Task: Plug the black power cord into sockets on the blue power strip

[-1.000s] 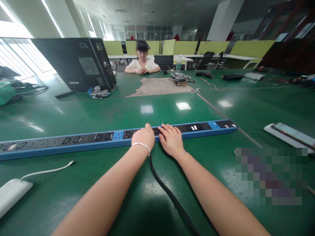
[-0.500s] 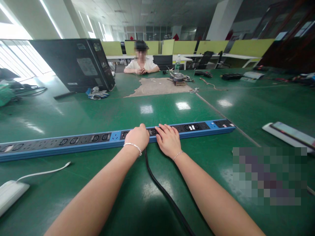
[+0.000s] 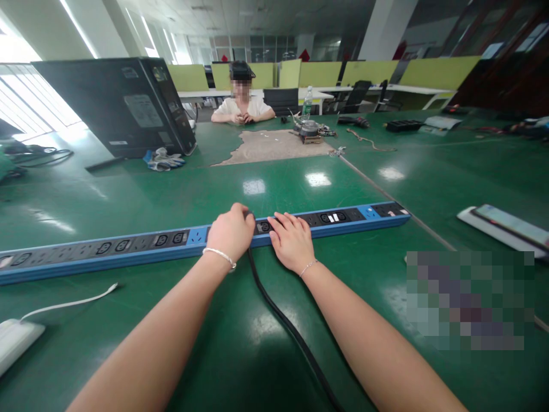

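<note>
A long blue and black power strip (image 3: 146, 242) lies across the green table, with rows of sockets facing up. Near its middle, my left hand (image 3: 231, 232) is closed around the dark end of a black cable (image 3: 283, 320), whose plug is mostly hidden by the fingers. The cable runs from there toward me between my forearms. Just to the right, my right hand (image 3: 293, 240) rests on the strip with its fingers spread, beside a black socket.
A black computer case (image 3: 111, 109) and gloves (image 3: 163, 159) sit at the back left. Across the table (image 3: 180, 194) sits a person (image 3: 242, 106). A phone (image 3: 514, 223) lies right; a white adapter (image 3: 19, 343) lies left. A bottle (image 3: 307, 103) stands beyond.
My left hand has risen slightly and shifted left, with the dark plug end now showing beside its fingers. My right hand has stayed on the strip. The view has shifted a little.
</note>
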Demonstrator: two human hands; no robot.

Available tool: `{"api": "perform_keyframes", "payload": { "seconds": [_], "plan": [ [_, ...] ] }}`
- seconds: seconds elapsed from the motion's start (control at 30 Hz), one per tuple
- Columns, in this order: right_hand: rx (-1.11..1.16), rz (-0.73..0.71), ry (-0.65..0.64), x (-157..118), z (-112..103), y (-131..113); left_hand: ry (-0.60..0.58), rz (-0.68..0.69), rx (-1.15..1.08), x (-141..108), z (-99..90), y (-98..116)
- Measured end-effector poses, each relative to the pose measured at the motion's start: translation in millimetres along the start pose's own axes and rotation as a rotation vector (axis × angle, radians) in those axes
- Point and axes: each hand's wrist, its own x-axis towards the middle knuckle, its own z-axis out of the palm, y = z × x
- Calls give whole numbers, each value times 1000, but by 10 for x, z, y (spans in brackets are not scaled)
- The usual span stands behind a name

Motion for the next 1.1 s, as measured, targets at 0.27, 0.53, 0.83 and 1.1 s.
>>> {"api": "perform_keyframes", "payload": {
  "seconds": [0.27,0.53,0.83,1.1],
  "plan": [
    [-33,-27,-21,11,-6,21,67,2,-45,-75,-758,-209],
    [-27,-41,22,13,31,26,46,-251,-235,-458,-521,-1405],
    [-33,-32,29,18,46,32,114,-288,-322,-425,-178,-1510],
    [-35,-34,35,20,67,43,-9,-251,29,-210,-204,-1265]
  ]
}}
